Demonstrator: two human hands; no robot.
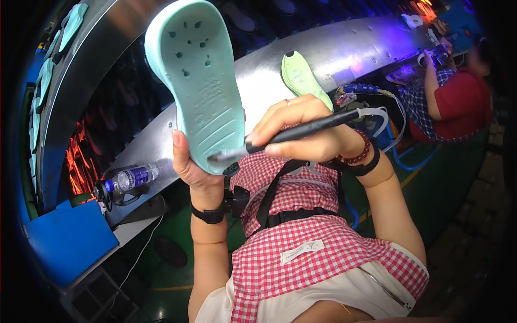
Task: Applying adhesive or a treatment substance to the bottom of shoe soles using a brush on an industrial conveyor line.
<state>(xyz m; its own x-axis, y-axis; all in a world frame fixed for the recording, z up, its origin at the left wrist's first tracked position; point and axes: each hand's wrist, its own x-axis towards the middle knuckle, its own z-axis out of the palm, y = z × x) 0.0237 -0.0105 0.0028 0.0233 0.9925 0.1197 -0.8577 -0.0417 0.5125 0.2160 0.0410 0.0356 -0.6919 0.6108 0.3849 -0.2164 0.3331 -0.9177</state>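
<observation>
A pale teal shoe sole (pixel 215 99) with several small holes toward its far end is held upright before me. My left hand (pixel 195 175) grips it by the near end, thumb on its left edge. In my right hand (pixel 309 132) is a brush (pixel 307 130) with a thick black handle, held like a pen; a clear tube (pixel 377 112) runs from its back end. The brush's bristles touch the inner face of the sole near its lower end. Just beyond my right hand, a lime green shoe part (pixel 301 78) lies on the metal worktable (pixel 258 72).
A water bottle (pixel 132 178) lies at the left edge of the table. Beyond the table, a curved conveyor (pixel 81 59) carries several teal soles (pixel 70 27). A co-worker in a red top (pixel 463 102) works at the far right. Blue hoses (pixel 404 161) hang at the right.
</observation>
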